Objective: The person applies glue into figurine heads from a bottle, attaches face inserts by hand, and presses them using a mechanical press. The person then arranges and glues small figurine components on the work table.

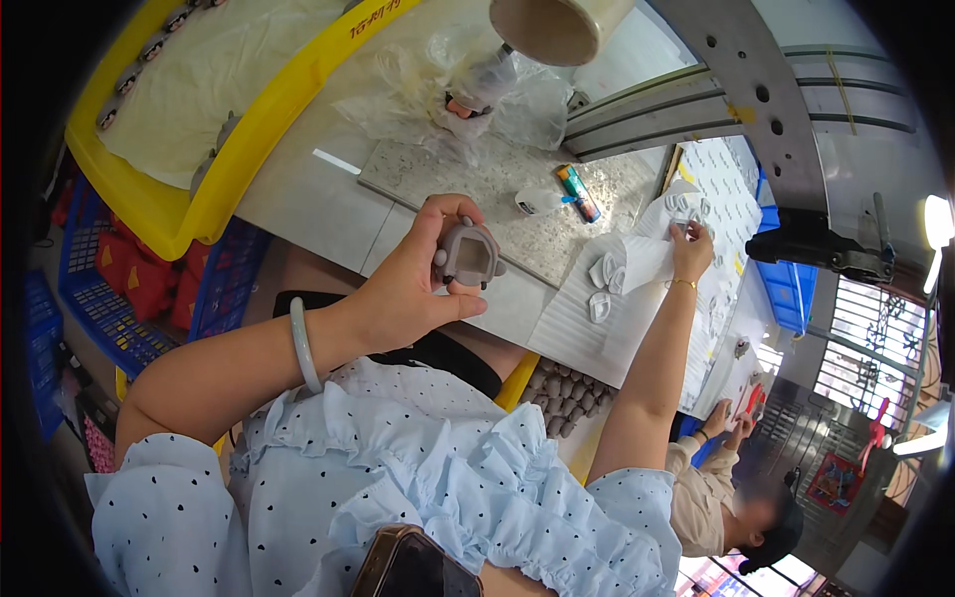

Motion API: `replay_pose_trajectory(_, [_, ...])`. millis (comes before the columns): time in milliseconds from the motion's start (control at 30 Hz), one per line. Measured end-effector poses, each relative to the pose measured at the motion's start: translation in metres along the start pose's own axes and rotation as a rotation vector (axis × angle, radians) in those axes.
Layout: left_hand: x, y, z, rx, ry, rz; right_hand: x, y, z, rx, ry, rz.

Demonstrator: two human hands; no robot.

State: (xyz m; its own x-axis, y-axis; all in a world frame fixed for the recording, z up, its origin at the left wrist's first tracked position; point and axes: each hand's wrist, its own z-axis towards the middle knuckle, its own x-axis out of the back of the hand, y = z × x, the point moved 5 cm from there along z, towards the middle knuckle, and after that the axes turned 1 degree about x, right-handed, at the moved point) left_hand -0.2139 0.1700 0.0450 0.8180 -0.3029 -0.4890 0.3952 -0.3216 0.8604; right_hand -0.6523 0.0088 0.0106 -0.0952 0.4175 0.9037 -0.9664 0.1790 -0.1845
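Observation:
My left hand (398,274) holds up a small grey moulded figure (470,256) with rounded ears and a square recess facing me. The thumb and fingers wrap its sides. Out to the right, my right hand (694,256) pinches at one of several small white moulded pieces (686,206) on a white foam sheet (642,249). The fingers partly hide that piece. More white pieces (608,271) lie on the same sheet, nearer me. On the speckled board (477,204) between my hands are a small clear bottle (538,202) and a green and orange tube (578,193).
A yellow tray (254,124) with grey figures stands at the left, above a blue basket (99,239) of red items. Clear plastic bags (418,95) lie behind the board, under a beige cylinder (557,30). A metal frame (647,109) rises at the back right. Another person (706,497) works at the right.

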Motion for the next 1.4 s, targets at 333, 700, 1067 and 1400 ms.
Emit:
replay_pose_trajectory(333, [0.007, -0.014, 0.007, -0.007, 0.024, 0.024, 0.077, -0.184, -0.107, 0.296, 0.021, 0.498])
replay_pose_trajectory(700, [0.017, -0.018, 0.007, 0.023, 0.044, 0.073, 0.043, -0.210, -0.169, 0.509, -0.201, 0.315])
replay_pose_trajectory(1067, [0.018, -0.019, 0.000, -0.032, 0.074, 0.444, 0.086, -0.279, -0.195, 0.508, -0.394, 0.854])
replay_pose_trajectory(1400, [0.026, -0.005, -0.012, -0.090, 0.084, 0.494, 0.078, -0.303, -0.210, 0.591, -0.373, 0.863])
